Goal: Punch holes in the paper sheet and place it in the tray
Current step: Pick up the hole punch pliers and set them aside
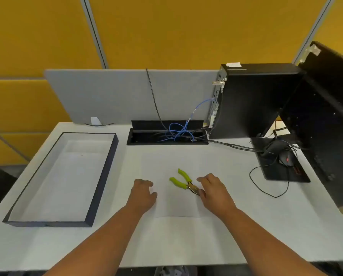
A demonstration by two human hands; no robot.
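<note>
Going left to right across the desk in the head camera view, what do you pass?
Tray → left hand → hole punch with green handles → right hand → black mouse. Both hands are over the paper sheet.

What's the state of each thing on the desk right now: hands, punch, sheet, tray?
hole punch: lying on the sheet, green handles spread apart
paper sheet: flat on the desk, not in the tray
tray: on the desk at left, holds no sheet
left hand: resting on the sheet, holds nothing
right hand: at the punch's metal head, grip unclear
</note>
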